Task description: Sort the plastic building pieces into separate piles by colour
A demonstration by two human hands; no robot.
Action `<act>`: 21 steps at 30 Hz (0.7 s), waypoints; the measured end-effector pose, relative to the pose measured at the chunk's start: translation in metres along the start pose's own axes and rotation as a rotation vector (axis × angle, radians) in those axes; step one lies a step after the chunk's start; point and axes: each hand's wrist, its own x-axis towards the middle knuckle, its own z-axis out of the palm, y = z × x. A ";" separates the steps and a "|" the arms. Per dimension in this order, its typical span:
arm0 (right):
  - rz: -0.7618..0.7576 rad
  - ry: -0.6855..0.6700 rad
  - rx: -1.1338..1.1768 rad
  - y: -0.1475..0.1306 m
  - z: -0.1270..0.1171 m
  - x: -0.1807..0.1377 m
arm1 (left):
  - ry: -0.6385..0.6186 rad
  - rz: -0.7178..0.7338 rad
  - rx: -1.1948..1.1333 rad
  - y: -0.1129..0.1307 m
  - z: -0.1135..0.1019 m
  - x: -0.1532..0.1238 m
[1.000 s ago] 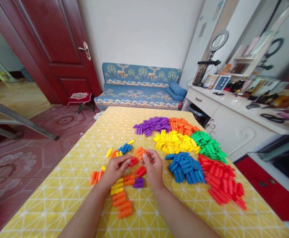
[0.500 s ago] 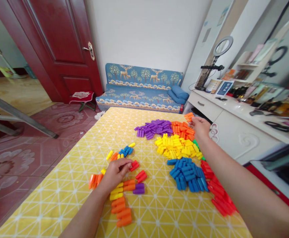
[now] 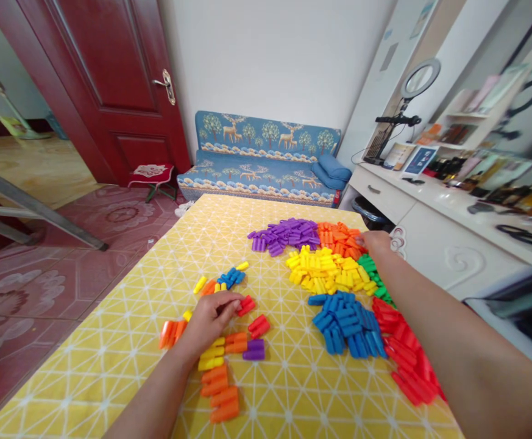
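Observation:
My left hand point(image 3: 209, 318) rests on the yellow tablecloth point(image 3: 302, 390), fingers drawn together with the tips on a small red piece point(image 3: 246, 305). Around it lie loose plastic pieces: an orange column point(image 3: 220, 393), yellow ones point(image 3: 211, 360), a purple one point(image 3: 253, 350), another red pair point(image 3: 260, 326) and blue ones point(image 3: 231, 277). My right hand point(image 3: 376, 244) reaches far across to the right edge of the orange pile point(image 3: 337, 236); its fingers are hidden behind its back. Sorted piles lie beside it: purple point(image 3: 284, 233), yellow point(image 3: 327, 271), green point(image 3: 375, 281), blue point(image 3: 345, 320), red point(image 3: 407, 360).
A white dresser point(image 3: 430, 222) with a ring light point(image 3: 418, 79) stands along the table's right side. Beyond the far edge are a blue patterned sofa point(image 3: 261, 158), a small stool point(image 3: 151, 177) and a dark red door point(image 3: 110, 91). A metal frame point(image 3: 32, 213) leans at left.
My right hand left the red piece near my left hand, carried orange pieces to the far orange pile, and now sits lower at that pile's edge. My left hand barely moved.

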 end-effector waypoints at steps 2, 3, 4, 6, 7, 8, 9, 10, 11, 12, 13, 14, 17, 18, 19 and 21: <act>0.116 0.017 0.005 -0.007 0.001 -0.004 | 0.000 0.007 0.002 0.000 0.000 0.000; 0.156 0.025 0.018 -0.012 0.002 -0.009 | -0.001 0.011 0.003 0.000 0.000 0.000; 0.173 0.026 0.035 -0.018 0.004 -0.018 | -0.001 0.014 0.003 0.000 0.000 -0.001; 0.163 -0.012 0.086 -0.032 0.008 -0.048 | 0.002 0.021 0.006 -0.002 0.000 -0.001; 0.136 -0.071 0.117 -0.038 0.011 -0.070 | 0.005 0.023 0.010 -0.003 0.000 -0.001; 0.103 -0.153 0.149 -0.044 0.014 -0.097 | 0.006 0.025 0.014 -0.004 0.000 -0.001; 0.018 -0.339 0.204 -0.048 0.017 -0.127 | 0.007 0.028 0.019 -0.005 0.001 -0.002; -0.067 -0.516 0.226 -0.051 0.020 -0.159 | 0.005 0.031 0.023 -0.006 0.001 -0.002; -0.144 -0.650 0.208 -0.053 0.023 -0.192 | 0.001 0.036 0.028 -0.006 0.001 -0.002; -0.229 -0.733 0.164 -0.054 0.026 -0.223 | -0.003 0.042 0.031 -0.006 0.002 -0.003; -0.335 -0.787 0.101 -0.054 0.028 -0.252 | -0.005 0.048 0.032 -0.006 0.002 -0.003; -0.430 -0.821 0.041 -0.055 0.031 -0.278 | -0.003 0.055 0.032 -0.005 0.002 -0.003; -0.543 -0.856 -0.104 -0.058 0.039 -0.330 | 0.011 0.049 0.037 -0.005 0.002 -0.004; -0.547 -0.850 -0.138 -0.060 0.042 -0.341 | 0.018 0.035 0.040 -0.004 0.001 -0.004; -0.551 -0.842 -0.164 -0.062 0.044 -0.348 | 0.022 0.019 0.042 -0.004 0.001 -0.004; -0.578 -0.837 -0.197 -0.064 0.047 -0.359 | 0.027 -0.011 0.038 -0.005 -0.001 -0.004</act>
